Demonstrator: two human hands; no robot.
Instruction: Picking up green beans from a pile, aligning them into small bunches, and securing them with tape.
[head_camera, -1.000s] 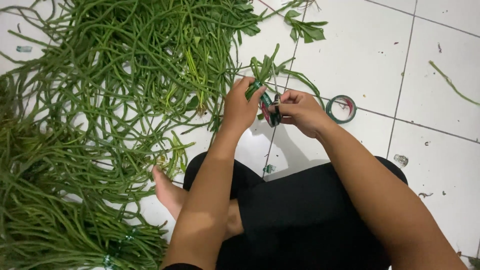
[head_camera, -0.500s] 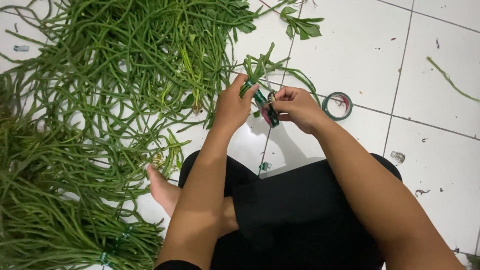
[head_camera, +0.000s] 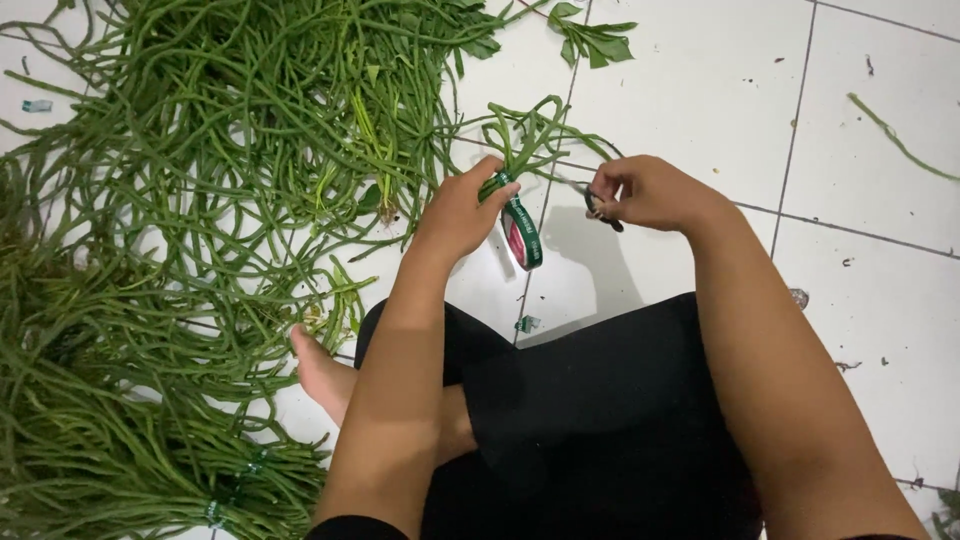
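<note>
While sitting cross-legged on white floor tiles (head_camera: 680, 110) | left hand (head_camera: 455, 215) is pinching small bunch of long green beans (head_camera: 530, 135), green tape roll (head_camera: 521, 232) dangling just below | right hand (head_camera: 645, 192) is gripping dark scissors (head_camera: 598, 208) right of bunch | loose bean heap (head_camera: 200, 160) lying left of bunch

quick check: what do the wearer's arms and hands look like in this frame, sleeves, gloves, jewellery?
Both hands are bare: left hand, right hand, no gloves, no visible rings or watch. Forearms are uncovered. A dark sleeve edge shows only at the left upper arm, at the bottom of the view.
</note>
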